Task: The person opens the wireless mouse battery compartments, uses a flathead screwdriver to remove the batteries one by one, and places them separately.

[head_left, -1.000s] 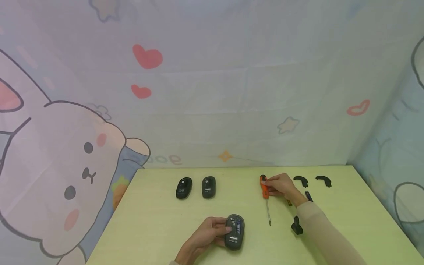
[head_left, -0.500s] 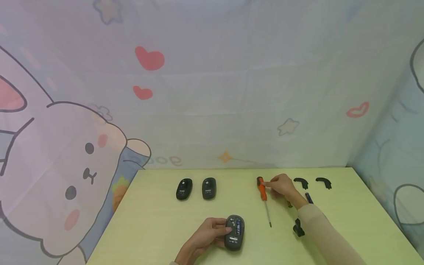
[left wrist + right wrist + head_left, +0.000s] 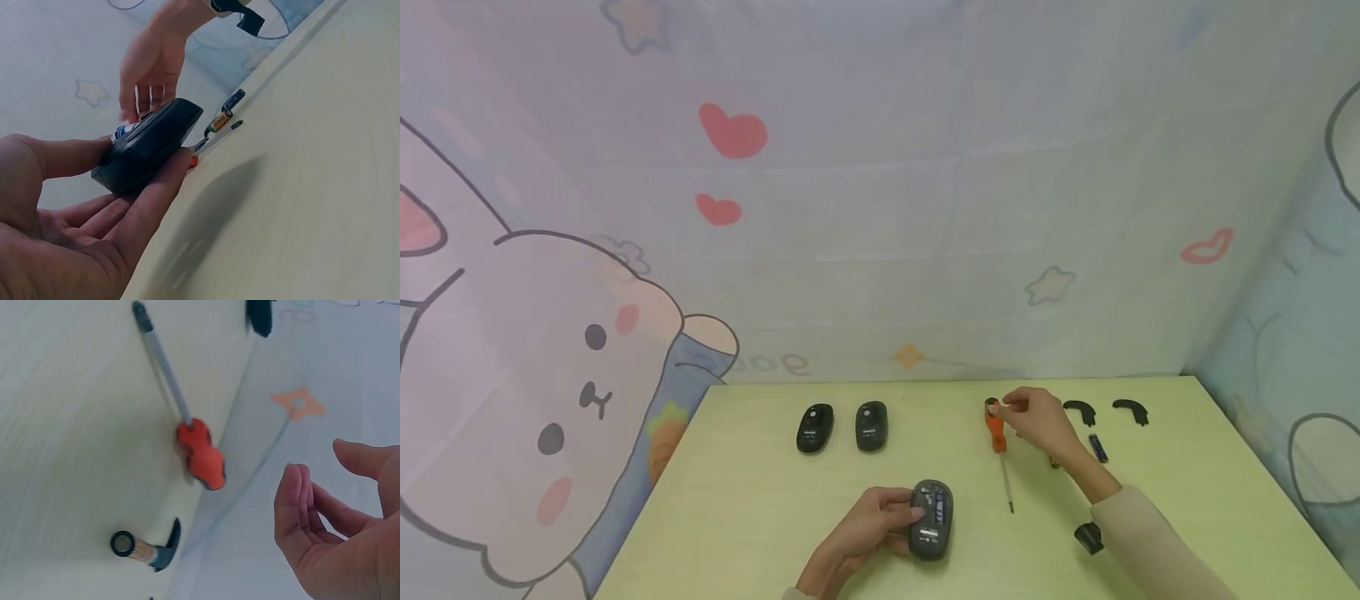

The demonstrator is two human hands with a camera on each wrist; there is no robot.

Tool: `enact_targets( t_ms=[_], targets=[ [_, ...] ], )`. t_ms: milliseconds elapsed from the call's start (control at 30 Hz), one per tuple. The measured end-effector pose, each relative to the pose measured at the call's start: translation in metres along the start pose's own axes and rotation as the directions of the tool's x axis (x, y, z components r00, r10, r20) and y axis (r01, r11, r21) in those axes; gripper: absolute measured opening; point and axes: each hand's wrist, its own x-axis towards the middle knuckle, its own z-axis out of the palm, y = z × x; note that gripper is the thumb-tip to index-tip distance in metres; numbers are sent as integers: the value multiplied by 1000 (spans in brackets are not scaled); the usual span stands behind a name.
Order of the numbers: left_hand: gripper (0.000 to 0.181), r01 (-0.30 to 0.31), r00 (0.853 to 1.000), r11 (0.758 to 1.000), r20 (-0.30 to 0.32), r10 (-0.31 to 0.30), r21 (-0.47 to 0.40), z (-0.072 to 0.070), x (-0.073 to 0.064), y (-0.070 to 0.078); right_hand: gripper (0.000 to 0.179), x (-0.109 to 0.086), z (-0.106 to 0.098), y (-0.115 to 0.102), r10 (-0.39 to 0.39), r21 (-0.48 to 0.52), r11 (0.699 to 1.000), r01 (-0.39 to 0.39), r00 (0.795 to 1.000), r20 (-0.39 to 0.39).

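My left hand grips a dark computer mouse, its underside turned up and its battery slot uncovered. A blue-and-white battery sits in that slot. In the left wrist view, thumb and fingers clasp the mouse by its edges above its shadow on the table. An orange-handled screwdriver lies on the table with its tip towards the front. Just right of its handle is my right hand. The right wrist view shows this hand holding nothing, thumb and fingers apart, with the screwdriver lying away from it.
Two more mice, a black one and a grey one, lie underside up at the back left. At the back right are two curved black covers, a blue battery and a gold-ended battery. A printed cloth hangs behind the table.
My right hand has let go of the screwdriver handle and lifted slightly away. The handle end has shifted a little to the left. My left hand keeps the mouse in nearly the same place.
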Motion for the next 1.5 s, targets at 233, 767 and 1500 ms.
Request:
enact_targets(
  t_ms=[233,767,1500],
  targets=[
    [49,-7,1000,1000,-5,7,-20,2,0,4,34,-25,0,-17,-160,-45,986,160,987,-12],
    [47,-14,1000,1000,5,14,-19,5,4,8,51,-76,27,-35,-247,-107,962,251,968,51],
    [50,-37,999,999,12,38,-17,6,7,9,57,-102,66,-33,-418,-302,836,457,889,188]
  ],
)
